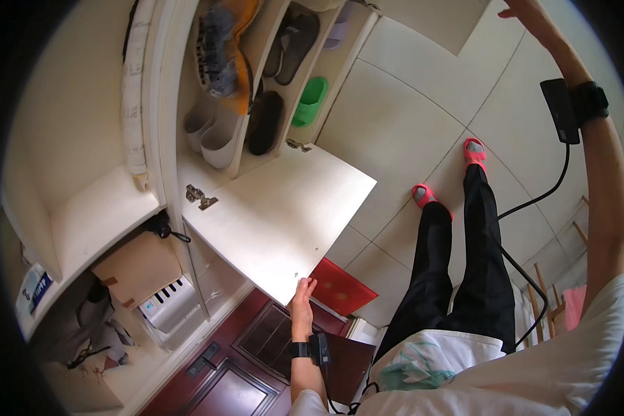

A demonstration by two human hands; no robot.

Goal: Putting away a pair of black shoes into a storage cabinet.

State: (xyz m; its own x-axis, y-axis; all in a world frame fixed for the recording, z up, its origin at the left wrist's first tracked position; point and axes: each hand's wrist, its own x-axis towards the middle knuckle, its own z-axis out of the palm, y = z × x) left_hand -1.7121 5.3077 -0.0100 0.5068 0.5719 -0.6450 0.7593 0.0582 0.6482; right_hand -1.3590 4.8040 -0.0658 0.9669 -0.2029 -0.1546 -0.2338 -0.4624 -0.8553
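My left hand [301, 301] grips the edge of an open white cabinet door [286, 218] near its lower corner. Two metal hinges [202, 197] join the door to the shoe cabinet. Behind it, compartments hold white shoes [218, 140], dark slippers [266, 122], a green slipper [310, 101] and a blurred orange, grey and black item [229, 52]. My right hand [525, 10] is raised at the top right, away from the cabinet. The picture's edge cuts it off, and whatever it might hold is hidden.
Left of the door, shelves hold a cardboard piece [140, 265] over a white appliance [171, 304] and grey cloth [78, 322]. A dark red door [234, 385] and a red mat [343, 286] lie beyond my left hand. Black cables hang from both wrist devices. Wooden chair parts [546, 296] stand at right.
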